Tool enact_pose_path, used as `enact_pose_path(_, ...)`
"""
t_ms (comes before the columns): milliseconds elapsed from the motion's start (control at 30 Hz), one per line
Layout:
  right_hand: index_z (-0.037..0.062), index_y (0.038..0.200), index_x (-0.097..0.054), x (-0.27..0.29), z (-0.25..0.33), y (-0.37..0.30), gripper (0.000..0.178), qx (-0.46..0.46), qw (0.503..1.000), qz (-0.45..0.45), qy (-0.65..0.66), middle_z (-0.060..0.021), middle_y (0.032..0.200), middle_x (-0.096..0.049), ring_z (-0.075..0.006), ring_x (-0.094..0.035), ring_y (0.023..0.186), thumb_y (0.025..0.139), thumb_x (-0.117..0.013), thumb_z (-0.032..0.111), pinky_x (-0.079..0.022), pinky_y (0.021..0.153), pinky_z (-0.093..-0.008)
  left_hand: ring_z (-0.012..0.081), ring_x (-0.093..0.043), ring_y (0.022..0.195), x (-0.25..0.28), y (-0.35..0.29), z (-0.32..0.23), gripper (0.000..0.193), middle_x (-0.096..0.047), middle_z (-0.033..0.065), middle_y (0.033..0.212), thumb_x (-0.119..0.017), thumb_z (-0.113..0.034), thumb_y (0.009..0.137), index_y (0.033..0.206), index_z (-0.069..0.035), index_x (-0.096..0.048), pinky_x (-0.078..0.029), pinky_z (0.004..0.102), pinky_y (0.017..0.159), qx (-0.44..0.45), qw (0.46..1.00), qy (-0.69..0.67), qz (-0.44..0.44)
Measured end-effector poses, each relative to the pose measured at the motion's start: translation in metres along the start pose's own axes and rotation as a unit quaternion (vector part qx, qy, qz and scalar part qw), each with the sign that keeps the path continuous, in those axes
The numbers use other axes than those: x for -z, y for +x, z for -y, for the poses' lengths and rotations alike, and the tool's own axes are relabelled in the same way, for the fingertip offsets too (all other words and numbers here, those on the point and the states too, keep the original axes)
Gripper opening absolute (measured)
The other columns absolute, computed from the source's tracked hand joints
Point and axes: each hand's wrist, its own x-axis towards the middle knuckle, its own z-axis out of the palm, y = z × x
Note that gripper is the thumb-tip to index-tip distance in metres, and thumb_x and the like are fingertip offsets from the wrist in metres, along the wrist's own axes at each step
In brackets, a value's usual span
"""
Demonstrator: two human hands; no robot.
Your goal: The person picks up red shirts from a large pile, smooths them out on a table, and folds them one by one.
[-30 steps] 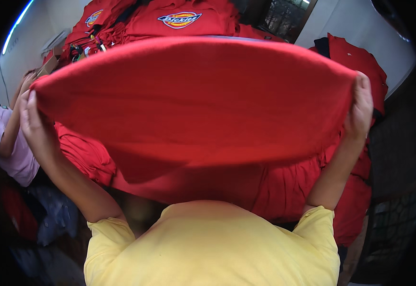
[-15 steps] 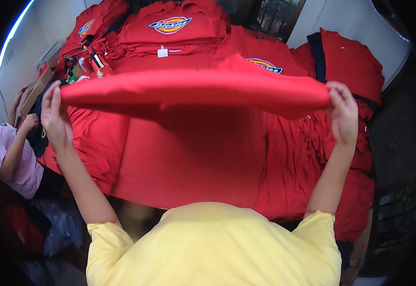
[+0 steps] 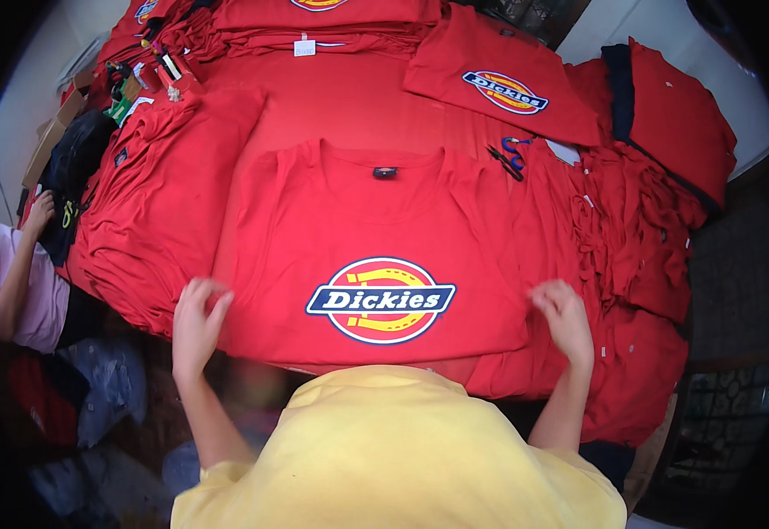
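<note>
A red sleeveless shirt (image 3: 375,225) lies spread on the table in front of me, its neckline away from me. A dark neck label and a round yellow, white and navy printed emblem show on it. My left hand (image 3: 197,326) hovers by the shirt's near left side, thumb and fingers apart, with nothing in it. Beside the near right side is my right hand (image 3: 565,324), its fingers loosely bent and apart, holding nothing that I can see. Whether its fingertips touch the fabric is hard to tell.
Heaped red garments (image 3: 155,194) lie at left, with another rumpled pile (image 3: 627,238) at right. Folded red shirts (image 3: 503,75) are at the back. Blue-handled snips (image 3: 509,159) rest right of the neckline. A person in a pale pink top (image 3: 23,291) is at far left.
The red shirt, held up and stretched between both hands before, now lies flat on the table with its emblem showing. Both hands have let go and come down toward me.
</note>
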Motion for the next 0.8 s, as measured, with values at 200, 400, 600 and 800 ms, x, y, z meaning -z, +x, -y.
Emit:
enact_pose_path(200,0.0003,0.102,-0.066,-0.072,0.006,0.176,0.022,0.161,0.975,-0.153,-0.02,-0.0165,0.1,-0.064,-0.0338,-0.057,0.098,0.094,-0.048,0.011,-0.043,0.088,-0.0421,0.0343,-0.056,0.102,-0.066,0.159,-0.032,0.019,-0.061,0.016,0.105,-0.058,-0.015,0.09,0.102,-0.001,-0.063,-0.045,0.0414,0.088,-0.163,0.979,0.003,-0.123)
enact_pose_path(400,0.0029,0.095,-0.063,-0.127,0.025,0.279,0.022,0.071,0.98,-0.151,-0.109,-0.0168,0.096,-0.062,-0.0336,-0.058,0.091,0.091,-0.058,0.024,-0.045,0.081,-0.0444,0.0334,-0.058,0.098,-0.124,0.264,-0.051,0.023,-0.064,0.0162,0.099,-0.063,-0.021,0.089,0.097,0.0,-0.062,-0.046,0.0407,0.085,-0.083,0.995,0.032,-0.04)
enact_pose_path(600,0.0018,0.078,-0.058,-0.117,-0.011,0.283,0.029,0.148,0.97,-0.188,0.034,-0.0118,0.077,-0.054,-0.0311,-0.055,0.074,0.078,-0.075,0.025,-0.043,0.066,-0.0413,0.0296,-0.06,0.079,-0.136,0.273,-0.027,0.021,-0.063,0.0129,0.082,-0.073,-0.018,0.081,0.084,-0.001,-0.061,-0.046,0.0375,0.073,-0.183,0.961,-0.059,-0.199)
enact_pose_path(800,0.007,0.08,-0.058,-0.123,-0.007,0.29,0.034,0.135,0.964,-0.204,-0.103,-0.0057,0.082,-0.055,-0.0263,-0.052,0.08,0.076,-0.075,0.036,-0.038,0.071,-0.0374,0.0253,-0.056,0.074,-0.134,0.274,-0.027,0.03,-0.062,0.0079,0.078,-0.078,-0.026,0.075,0.079,-0.003,-0.06,-0.044,0.0378,0.069,-0.102,0.98,-0.008,-0.169)
